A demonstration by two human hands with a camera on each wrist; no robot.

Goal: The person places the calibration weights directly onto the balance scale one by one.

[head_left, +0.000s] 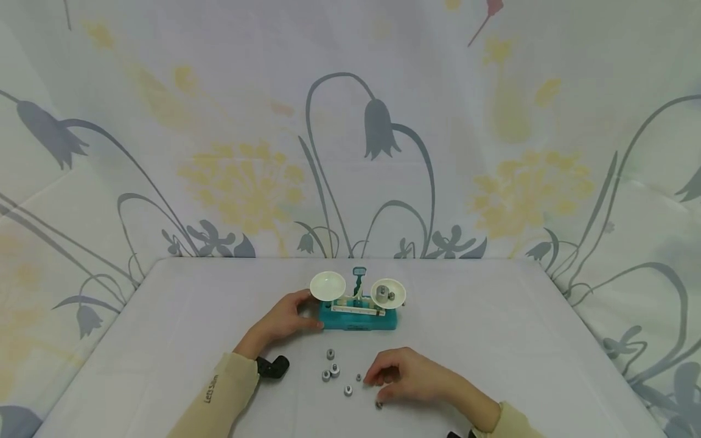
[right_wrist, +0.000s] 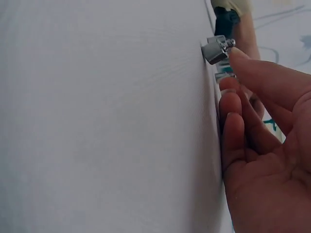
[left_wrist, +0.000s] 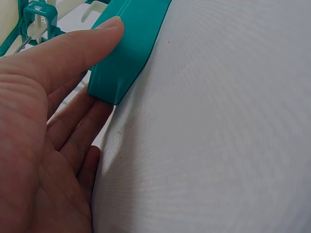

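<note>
Metal wt is on the table, nearest the person, just below the thumb tip of the R grip; touching or a hair apart, can't tell. R grip's loosely curled, gap btwn thumb & index, nothing held. Wt's long axis looks abt upright, knob up by the thumb. R is def. the nearer hand.

Tiny wt stands just L of the R index tip, so prob. the main obstacle. Farther L: lone wt, then paired wts side by side, far wt past them.

Beyond, teal balance: L grip pinches its L end, thumb in front, fingers behind. White R pan carries big wt + small wt; L pan opposite. Floral cloth behind.
</note>
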